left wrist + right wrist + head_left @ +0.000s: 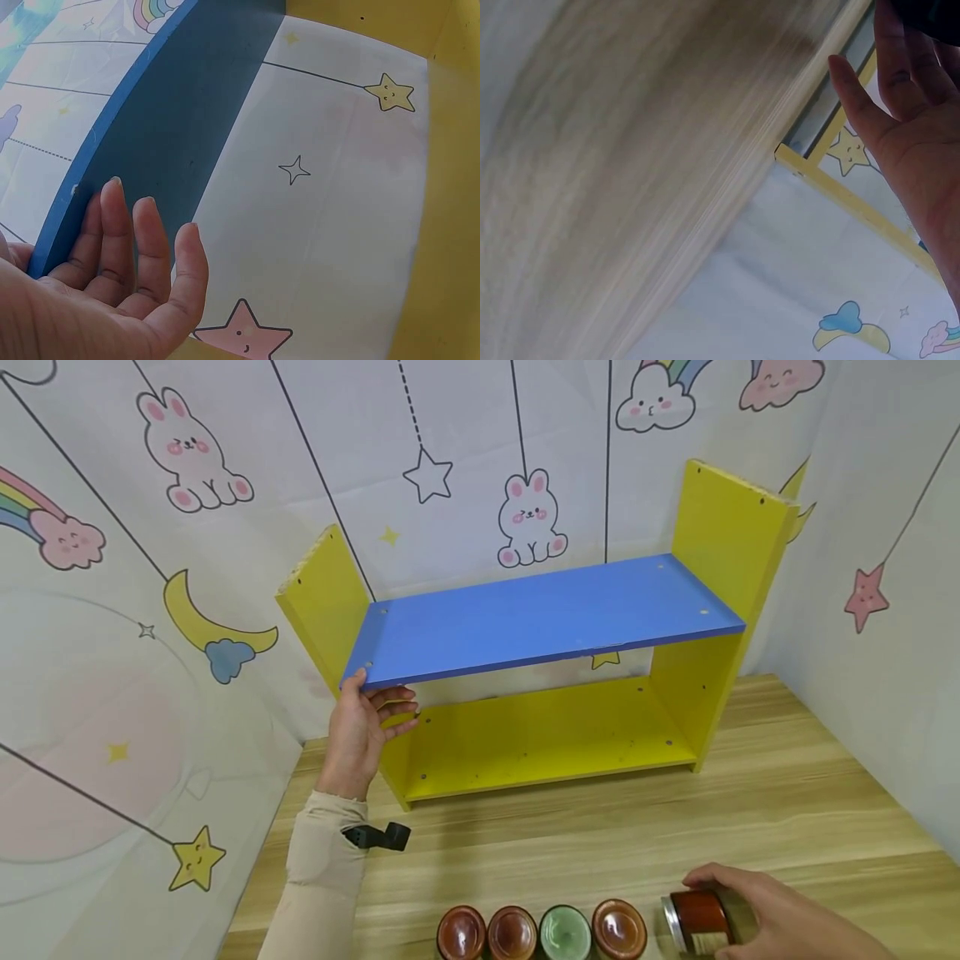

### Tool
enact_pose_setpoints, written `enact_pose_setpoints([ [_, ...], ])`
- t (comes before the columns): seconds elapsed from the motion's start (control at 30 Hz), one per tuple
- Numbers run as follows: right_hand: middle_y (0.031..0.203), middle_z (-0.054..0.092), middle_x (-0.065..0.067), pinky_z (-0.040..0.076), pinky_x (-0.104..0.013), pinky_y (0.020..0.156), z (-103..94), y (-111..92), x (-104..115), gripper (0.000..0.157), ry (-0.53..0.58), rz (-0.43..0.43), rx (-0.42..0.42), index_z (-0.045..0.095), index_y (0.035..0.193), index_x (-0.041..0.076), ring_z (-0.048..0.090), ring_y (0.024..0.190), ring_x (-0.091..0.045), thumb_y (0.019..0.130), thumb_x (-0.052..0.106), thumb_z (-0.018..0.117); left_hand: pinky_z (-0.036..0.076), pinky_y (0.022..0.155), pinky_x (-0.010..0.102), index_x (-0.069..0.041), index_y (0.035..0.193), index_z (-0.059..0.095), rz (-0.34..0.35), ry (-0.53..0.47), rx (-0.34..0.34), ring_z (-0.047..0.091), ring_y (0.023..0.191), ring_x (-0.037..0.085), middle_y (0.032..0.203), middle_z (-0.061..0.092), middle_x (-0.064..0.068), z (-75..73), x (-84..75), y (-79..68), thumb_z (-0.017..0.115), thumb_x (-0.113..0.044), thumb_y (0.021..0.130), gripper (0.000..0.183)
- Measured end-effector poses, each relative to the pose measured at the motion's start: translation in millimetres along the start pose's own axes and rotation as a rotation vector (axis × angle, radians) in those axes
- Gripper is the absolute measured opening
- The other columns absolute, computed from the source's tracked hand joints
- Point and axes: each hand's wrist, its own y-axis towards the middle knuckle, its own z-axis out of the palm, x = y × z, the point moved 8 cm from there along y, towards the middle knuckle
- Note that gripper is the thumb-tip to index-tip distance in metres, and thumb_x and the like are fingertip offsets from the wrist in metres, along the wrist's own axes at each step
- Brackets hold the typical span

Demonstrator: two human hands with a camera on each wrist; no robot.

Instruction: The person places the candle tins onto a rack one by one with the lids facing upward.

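My left hand (357, 737) holds the front left corner of the blue shelf board (540, 614), thumb on top and the other fingers underneath. In the left wrist view those fingers (154, 251) lie slightly bent against the board's underside. The board spans a yellow shelf unit (547, 739) standing on the table. At the lower right, my right hand (780, 917) grips an amber glass jar (699, 918) with a silver lid and a pale label, tipped on its side. In the right wrist view a dark thing, cut off by the frame, hides the fingertips.
A row of jars stands at the table's near edge: reddish-brown ones (461, 933) and a green one (566, 933), left of the gripped jar. The wood-grain table (525, 852) is enclosed by white cloth walls (465, 410) printed with rabbits, stars and clouds.
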Motion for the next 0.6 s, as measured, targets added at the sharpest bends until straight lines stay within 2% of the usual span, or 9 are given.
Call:
enact_pose_setpoints([
  [0.23, 0.131, 0.064, 0.005, 0.052, -0.021, 0.083, -0.2, -1.3, 0.0, 0.063, 0.011, -0.003, -0.002, 0.054, 0.138, 0.013, 0.057, 0.111, 0.002, 0.086, 0.033, 0.083, 0.055, 0.089, 0.042, -0.010, 0.150, 0.033, -0.002, 0.007, 0.000, 0.065, 0.088, 0.019, 0.093, 0.070, -0.001, -0.4, 0.2, -0.7, 0.024, -0.047, 0.110, 0.055],
  [0.43, 0.133, 0.065, 0.002, 0.052, -0.022, 0.085, 0.0, -0.7, -0.2, 0.060, 0.034, 0.018, -0.006, 0.055, 0.139, 0.014, 0.057, 0.114, 0.000, 0.087, 0.026, 0.082, 0.056, 0.089, 0.042, -0.008, 0.145, 0.038, -0.009, 0.002, -0.005, 0.065, 0.087, 0.018, 0.092, 0.070, -0.002, -1.0, 1.1, 0.1, 0.024, -0.047, 0.110, 0.054],
  [0.6, 0.131, 0.064, 0.008, 0.052, -0.022, 0.084, -0.4, -0.6, 0.1, 0.062, 0.006, 0.005, -0.016, 0.055, 0.139, 0.015, 0.057, 0.113, 0.001, 0.086, 0.028, 0.083, 0.056, 0.090, 0.043, -0.008, 0.145, 0.038, -0.007, -0.001, -0.003, 0.066, 0.086, 0.018, 0.092, 0.070, -0.002, -0.9, 0.7, 0.6, 0.024, -0.047, 0.110, 0.054],
])
